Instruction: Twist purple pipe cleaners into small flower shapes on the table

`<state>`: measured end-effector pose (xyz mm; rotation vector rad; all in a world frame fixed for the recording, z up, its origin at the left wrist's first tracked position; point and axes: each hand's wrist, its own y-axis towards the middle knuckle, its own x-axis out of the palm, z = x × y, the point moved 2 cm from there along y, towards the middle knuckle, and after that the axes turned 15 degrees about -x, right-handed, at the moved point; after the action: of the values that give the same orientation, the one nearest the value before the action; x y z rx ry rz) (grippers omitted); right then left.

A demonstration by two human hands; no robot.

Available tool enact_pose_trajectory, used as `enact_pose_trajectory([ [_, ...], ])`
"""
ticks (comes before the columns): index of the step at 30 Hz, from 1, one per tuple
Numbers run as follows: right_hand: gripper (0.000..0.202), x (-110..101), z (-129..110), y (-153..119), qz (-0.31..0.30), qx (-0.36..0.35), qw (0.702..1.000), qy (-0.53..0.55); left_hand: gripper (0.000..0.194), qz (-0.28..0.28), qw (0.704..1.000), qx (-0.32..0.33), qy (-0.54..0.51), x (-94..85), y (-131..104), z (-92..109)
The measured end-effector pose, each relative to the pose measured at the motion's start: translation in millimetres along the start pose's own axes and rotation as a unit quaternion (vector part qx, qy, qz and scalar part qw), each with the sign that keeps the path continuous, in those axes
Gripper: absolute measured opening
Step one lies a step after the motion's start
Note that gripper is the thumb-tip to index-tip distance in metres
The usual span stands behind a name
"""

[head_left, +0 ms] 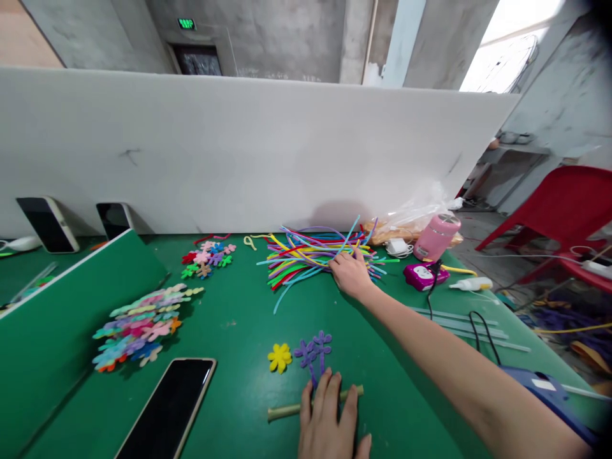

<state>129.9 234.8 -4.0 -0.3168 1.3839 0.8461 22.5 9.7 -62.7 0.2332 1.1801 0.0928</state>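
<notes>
A loose pile of colored fuzzy stems (306, 255) lies near the white panel. My right hand (351, 273) rests on its right part, fingers bent and slightly apart, the tips partly hidden among the stems. At the bottom centre my left hand (329, 417) lies palm down, fingers spread, across a thin greenish stick (284, 412) without closing round it. Just beyond its fingertips are purple fuzzy flowers (313, 350) with stems running down to the hand. A yellow fuzzy flower (279, 358) lies to their left.
Flower shapes (208, 258) and a larger flower stack (138, 328) are on the left, beside a green divider (86, 319) and a phone (167, 408). At right are a pink bottle (437, 236), purple socket (425, 276), glue sticks (468, 328) and blue tool (545, 389). A white panel (239, 153) stands behind.
</notes>
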Motion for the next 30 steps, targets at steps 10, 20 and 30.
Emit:
enact_pose_trajectory([
  [10,0.03,-26,18,22,0.018,0.023,1.0,0.0,0.042,-0.101,0.993,0.067,0.001,-19.0,7,-8],
  [20,0.048,-6,51,43,0.003,0.113,0.994,0.0,0.043,-0.095,0.992,0.078,0.009,-13.3,5,-10],
  [30,0.028,2,28,8,-0.009,0.061,0.998,0.029,0.038,0.066,0.996,0.017,-0.066,-23.8,2,4],
])
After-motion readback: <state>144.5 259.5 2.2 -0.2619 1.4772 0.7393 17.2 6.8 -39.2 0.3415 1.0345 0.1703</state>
